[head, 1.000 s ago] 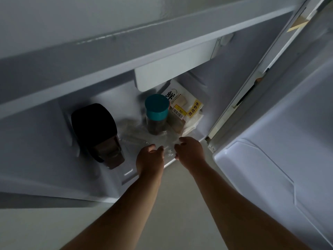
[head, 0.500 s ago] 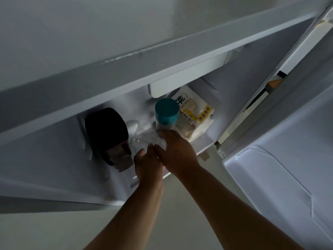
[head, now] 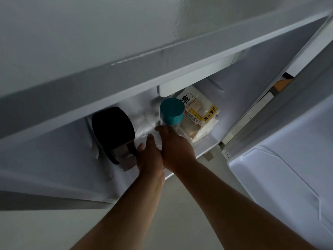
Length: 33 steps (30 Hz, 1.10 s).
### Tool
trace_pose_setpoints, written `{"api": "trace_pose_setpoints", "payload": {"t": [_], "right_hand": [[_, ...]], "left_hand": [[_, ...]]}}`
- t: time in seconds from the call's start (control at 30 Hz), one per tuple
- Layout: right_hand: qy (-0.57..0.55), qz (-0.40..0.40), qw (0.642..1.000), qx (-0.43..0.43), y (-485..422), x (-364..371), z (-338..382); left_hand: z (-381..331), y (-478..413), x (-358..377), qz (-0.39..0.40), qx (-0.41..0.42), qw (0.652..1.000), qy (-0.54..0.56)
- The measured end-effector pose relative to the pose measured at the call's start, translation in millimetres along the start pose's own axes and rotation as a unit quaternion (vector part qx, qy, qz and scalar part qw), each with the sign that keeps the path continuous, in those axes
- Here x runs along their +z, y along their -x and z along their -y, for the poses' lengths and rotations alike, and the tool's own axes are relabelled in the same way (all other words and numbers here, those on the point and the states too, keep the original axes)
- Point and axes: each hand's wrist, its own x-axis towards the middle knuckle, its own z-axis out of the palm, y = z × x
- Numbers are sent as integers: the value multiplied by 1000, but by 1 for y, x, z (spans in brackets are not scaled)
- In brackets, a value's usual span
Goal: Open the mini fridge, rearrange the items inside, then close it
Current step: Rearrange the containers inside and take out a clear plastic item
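Observation:
The mini fridge (head: pixel 207 148) stands open, its door (head: pixel 288 177) swung out to the right. On its floor stand a dark container with a black top (head: pixel 113 130) at the left, a jar with a teal lid (head: pixel 172 110) in the middle, and a bread package (head: pixel 200 116) leaning at the right. My right hand (head: pixel 176 147) wraps the lower part of the teal-lidded jar and hides its base. My left hand (head: pixel 149 156) reaches in beside it with fingers apart, touching a clear plastic item (head: pixel 144 129) that lies between the dark container and the jar.
A thick white shelf or compartment front (head: pixel 162 69) overhangs the items closely from above. A white panel (head: pixel 189 85) hangs just behind the jar. The fridge's left wall (head: pixel 54 150) lies close to the dark container. Pale floor (head: pixel 180 213) lies below my arms.
Both hands moved from the fridge's front edge deeper inside. My right hand closed around the teal-lidded jar; my left hand slid to the clear plastic beside the dark container.

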Motion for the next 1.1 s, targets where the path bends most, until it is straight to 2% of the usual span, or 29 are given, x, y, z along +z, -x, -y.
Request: {"api": "trace_pose_setpoints", "payload": {"t": [0.13, 0.23, 0.33, 0.43, 0.63, 0.87, 1.0, 1.1], "right_hand": [[-15, -56, 998, -23, 27, -25, -7], [-22, -88, 996, -18, 45, -43, -20], [-79, -94, 992, 28, 56, -53, -32], [-84, -102, 990, 45, 56, -54, -41], [-43, -80, 995, 33, 40, -58, -48], [29, 7, 1000, 7, 21, -49, -49], [32, 2, 999, 7, 20, -47, -49], [28, -25, 999, 15, 26, -53, -44]], "left_hand": [[1, 19, -2, 6, 30, 999, -17], [11, 34, -3, 41, 55, 997, -43], [23, 41, 1, 80, 26, 996, -43], [33, 39, 4, 92, -2, 994, -62], [39, 33, 7, 82, 30, 991, -97], [43, 30, 9, 94, 20, 989, -111], [36, 31, 12, 91, 20, 988, -122], [26, 39, 7, 57, 74, 985, -143]]}}
